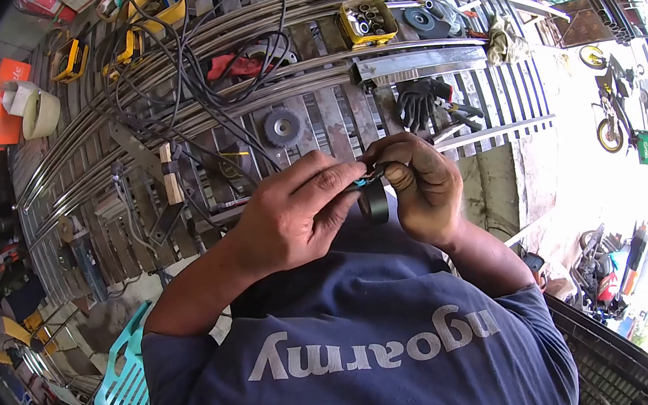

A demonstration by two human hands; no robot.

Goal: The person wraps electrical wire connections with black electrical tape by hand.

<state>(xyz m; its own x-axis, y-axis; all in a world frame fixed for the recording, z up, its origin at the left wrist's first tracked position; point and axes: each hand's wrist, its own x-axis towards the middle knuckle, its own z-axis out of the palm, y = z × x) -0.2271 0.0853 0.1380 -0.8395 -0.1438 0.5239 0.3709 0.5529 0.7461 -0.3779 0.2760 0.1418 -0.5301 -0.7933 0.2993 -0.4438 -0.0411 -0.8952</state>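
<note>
My left hand point(285, 211) is closed in a pinch, thumb against fingers, on a thin cable with a blue-teal piece point(361, 182) showing at the fingertips. Close against it, my right hand point(421, 186) is also closed, its thumb and bent forefinger pinching a dark end of the cable. A round black roll, seemingly electrical tape point(375, 203), hangs just below the fingertips between both hands. What keeps the roll up is hidden by the fingers. Both hands are over the near edge of the slatted metal bench point(335, 124), in front of the dark blue shirt.
On the bench lie a round toothed disc point(282, 127), black gloves point(416, 106), a tangled black cable point(186, 65), long metal tubes point(252, 9) and a yellow box of pipe pieces point(367, 22). A teal plastic chair point(127, 389) stands at lower left. A bike point(608, 99) is outside.
</note>
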